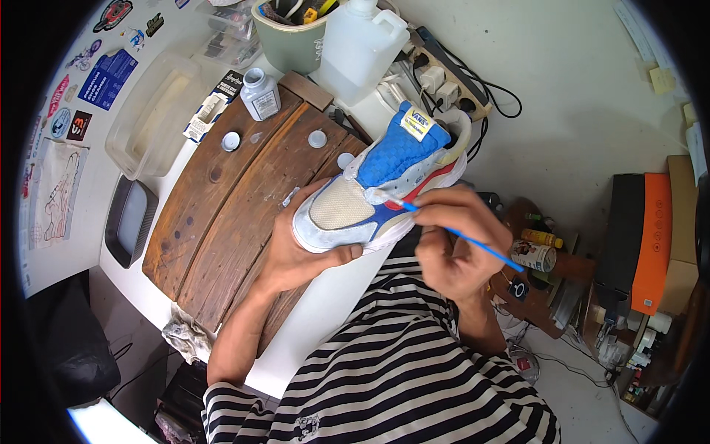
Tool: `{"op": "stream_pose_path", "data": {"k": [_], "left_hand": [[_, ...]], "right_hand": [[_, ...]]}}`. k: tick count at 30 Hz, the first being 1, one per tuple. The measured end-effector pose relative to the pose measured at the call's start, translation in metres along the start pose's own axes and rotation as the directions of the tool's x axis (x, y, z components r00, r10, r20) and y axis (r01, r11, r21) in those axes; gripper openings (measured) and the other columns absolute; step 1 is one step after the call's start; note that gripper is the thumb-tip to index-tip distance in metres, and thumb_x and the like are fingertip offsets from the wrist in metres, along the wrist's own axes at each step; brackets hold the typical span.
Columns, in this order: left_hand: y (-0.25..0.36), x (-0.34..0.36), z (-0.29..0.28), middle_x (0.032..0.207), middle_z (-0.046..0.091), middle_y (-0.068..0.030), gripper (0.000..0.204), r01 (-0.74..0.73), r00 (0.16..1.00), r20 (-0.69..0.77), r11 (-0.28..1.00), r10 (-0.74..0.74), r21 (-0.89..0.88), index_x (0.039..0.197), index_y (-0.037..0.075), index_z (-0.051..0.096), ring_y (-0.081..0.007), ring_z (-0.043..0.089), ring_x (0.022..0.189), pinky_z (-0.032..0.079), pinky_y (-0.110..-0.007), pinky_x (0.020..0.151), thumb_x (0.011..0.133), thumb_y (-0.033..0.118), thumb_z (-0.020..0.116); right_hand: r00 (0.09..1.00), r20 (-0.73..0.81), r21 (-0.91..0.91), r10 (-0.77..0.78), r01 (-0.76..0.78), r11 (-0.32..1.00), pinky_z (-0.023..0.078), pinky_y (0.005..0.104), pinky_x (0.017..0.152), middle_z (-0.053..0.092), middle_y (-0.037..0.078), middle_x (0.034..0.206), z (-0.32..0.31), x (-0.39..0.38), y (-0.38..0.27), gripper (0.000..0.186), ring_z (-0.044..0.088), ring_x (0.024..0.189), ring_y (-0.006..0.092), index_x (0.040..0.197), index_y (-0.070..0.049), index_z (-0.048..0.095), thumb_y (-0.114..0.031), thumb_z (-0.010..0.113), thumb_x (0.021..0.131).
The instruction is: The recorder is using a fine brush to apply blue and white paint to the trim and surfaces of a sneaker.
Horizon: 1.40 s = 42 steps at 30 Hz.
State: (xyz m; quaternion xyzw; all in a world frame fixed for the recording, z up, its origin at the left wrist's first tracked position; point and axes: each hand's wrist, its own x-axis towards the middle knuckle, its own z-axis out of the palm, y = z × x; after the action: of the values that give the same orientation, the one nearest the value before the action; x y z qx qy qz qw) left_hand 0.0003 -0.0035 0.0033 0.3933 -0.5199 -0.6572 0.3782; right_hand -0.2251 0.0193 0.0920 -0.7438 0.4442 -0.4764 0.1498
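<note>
A sneaker [342, 209] with a beige mesh toe, pale overlays, a blue tongue and red and blue side panels is held up over the table. My left hand [299, 248] grips it around the toe, thumb along the sole edge and fingers passing beneath. Between the fingertips of my right hand [462, 240] is a thin blue-handled paintbrush [481, 247]. Its tip touches the shoe's upper near the lacing edge. An uncapped bottle [261, 95] of greyish paint stands on the wooden board, with its small round cap [231, 141] lying nearby.
Under the shoe lies a brown plank board [214, 200] on a white table. A clear plastic box [159, 111], a dark tray [132, 220], a white jug [359, 48] and a green bin [288, 41] stand around it. A power strip [447, 85] with cables sits behind the shoe.
</note>
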Motion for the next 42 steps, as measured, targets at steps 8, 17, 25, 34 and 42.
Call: {"op": "stream_pose_path", "data": {"k": [8, 17, 25, 34, 42], "left_hand": [[-0.004, -0.001, 0.000, 0.131, 0.066, -0.0197, 0.094, -0.012, 1.000, 0.000, 1.000, 0.012, -0.014, 0.142, -0.011, 0.051, -0.0234, 0.063, 0.122, 0.048, -0.038, 0.108, 0.064, 0.017, 0.095], [0.000, 0.000, 0.000, 0.129, 0.067, -0.0177, 0.092, -0.012, 1.000, -0.009, 1.000, 0.011, -0.024, 0.141, -0.011, 0.051, -0.0227, 0.064, 0.119, 0.048, -0.037, 0.107, 0.065, 0.016, 0.095], [0.001, -0.011, -0.004, 0.124, 0.069, -0.0144, 0.080, 0.182, 0.982, -0.012, 0.955, -0.190, -0.234, 0.139, -0.009, 0.055, -0.0217, 0.065, 0.113, 0.051, -0.034, 0.100, 0.072, 0.017, 0.089], [-0.024, -0.069, 0.000, 0.141, 0.061, -0.0166, 0.088, 0.316, 0.916, 0.030, 0.672, -0.401, -0.670, 0.152, -0.005, 0.040, -0.0274, 0.061, 0.130, 0.048, -0.039, 0.114, 0.077, 0.010, 0.082], [-0.027, -0.086, 0.032, 0.153, 0.052, -0.0160, 0.104, 0.305, 0.930, 0.092, 0.609, -0.355, -0.732, 0.158, -0.004, 0.031, -0.0290, 0.050, 0.141, 0.039, -0.041, 0.120, 0.072, 0.014, 0.086]], "right_hand": [[0.999, -0.020, 0.012, -0.046, 0.046, 0.999, 0.057, 0.0327, 0.066, 0.071, 0.016, 0.088, 0.000, -0.002, 0.003, 0.023, 0.070, 0.073, 0.0246, 0.093, 0.003, 0.070, 0.009, 0.064, 0.071], [0.901, -0.382, 0.258, 0.205, -0.109, 0.960, 0.052, 0.0293, 0.067, 0.070, 0.017, 0.096, -0.045, -0.014, 0.027, 0.018, 0.064, 0.074, 0.0213, 0.102, 0.006, 0.067, 0.006, 0.054, 0.089], [0.635, -0.598, 0.484, 0.490, -0.202, 0.852, 0.053, 0.0351, 0.088, 0.068, 0.017, 0.119, -0.077, -0.053, 0.085, 0.030, 0.065, 0.096, 0.0209, 0.128, 0.002, 0.063, -0.017, 0.054, 0.108], [0.533, -0.488, 0.615, 0.691, -0.351, 0.706, 0.048, 0.0434, 0.108, 0.054, 0.021, 0.149, -0.052, -0.046, 0.060, 0.046, 0.056, 0.129, 0.0256, 0.151, -0.004, 0.044, -0.029, 0.042, 0.113], [0.609, -0.357, 0.741, 0.709, -0.278, 0.611, 0.033, 0.0434, 0.121, 0.041, 0.019, 0.160, -0.035, -0.018, 0.046, 0.060, 0.044, 0.144, 0.0317, 0.156, -0.001, 0.037, -0.042, 0.034, 0.112]]}}
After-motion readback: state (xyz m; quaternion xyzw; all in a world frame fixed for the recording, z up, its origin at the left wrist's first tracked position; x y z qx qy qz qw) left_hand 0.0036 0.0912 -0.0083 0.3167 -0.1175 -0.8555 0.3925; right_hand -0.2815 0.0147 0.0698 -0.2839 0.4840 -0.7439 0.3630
